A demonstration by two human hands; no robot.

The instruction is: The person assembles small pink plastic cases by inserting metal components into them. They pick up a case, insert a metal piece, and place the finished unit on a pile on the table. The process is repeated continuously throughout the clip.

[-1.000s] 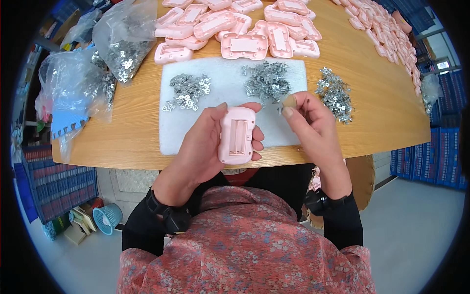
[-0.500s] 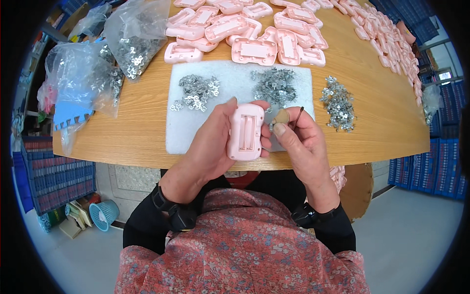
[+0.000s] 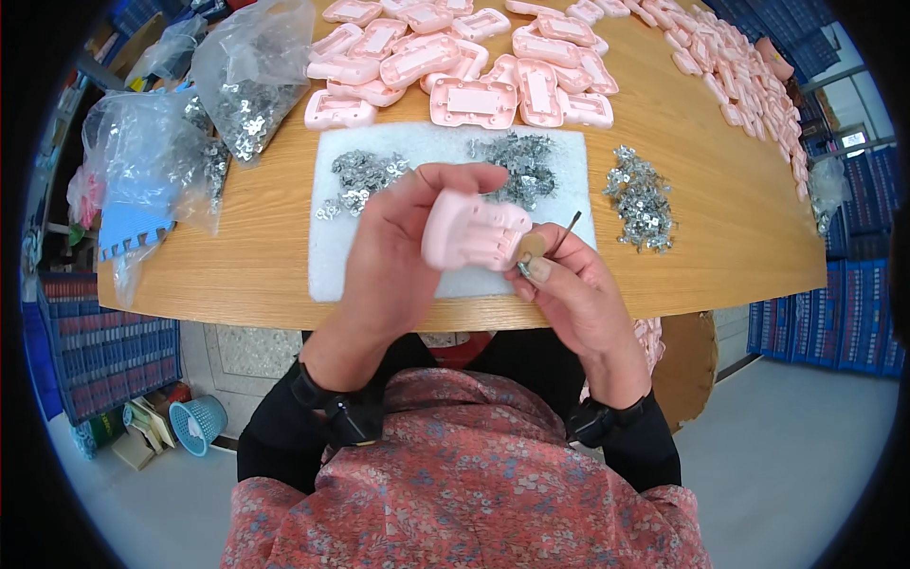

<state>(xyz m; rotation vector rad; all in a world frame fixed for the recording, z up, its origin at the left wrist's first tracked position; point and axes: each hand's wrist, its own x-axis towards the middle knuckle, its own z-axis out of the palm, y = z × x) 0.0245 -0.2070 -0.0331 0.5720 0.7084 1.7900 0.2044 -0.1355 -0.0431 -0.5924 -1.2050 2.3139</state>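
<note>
My left hand (image 3: 384, 256) grips a pale pink plastic casing (image 3: 464, 232), tilted with its battery bay turned toward my right hand (image 3: 583, 299). Thumb and index finger of the right hand pinch a small silver metal piece (image 3: 524, 269) at the casing's right end. One of its fingertips wears a tan cover (image 3: 534, 245). A thin dark rod-like tool (image 3: 572, 226) also sticks out from the right hand; its kind is unclear. Below both hands lies a white foam mat (image 3: 327, 270) with a left heap of metal pieces (image 3: 365, 175) and a darker middle heap (image 3: 526, 169).
Right of the mat, another metal heap (image 3: 642, 199) lies on the wooden table (image 3: 730, 256). Pink casings (image 3: 474, 100) are piled behind it, with many more (image 3: 739, 85) at far right. Clear bags of metal parts (image 3: 251, 85) and a blue foam piece (image 3: 147, 228) sit at left.
The casing has been tipped over from facing me upright to lying sideways, its end brought up to my right fingers. My right hand has shifted slightly left and down.
</note>
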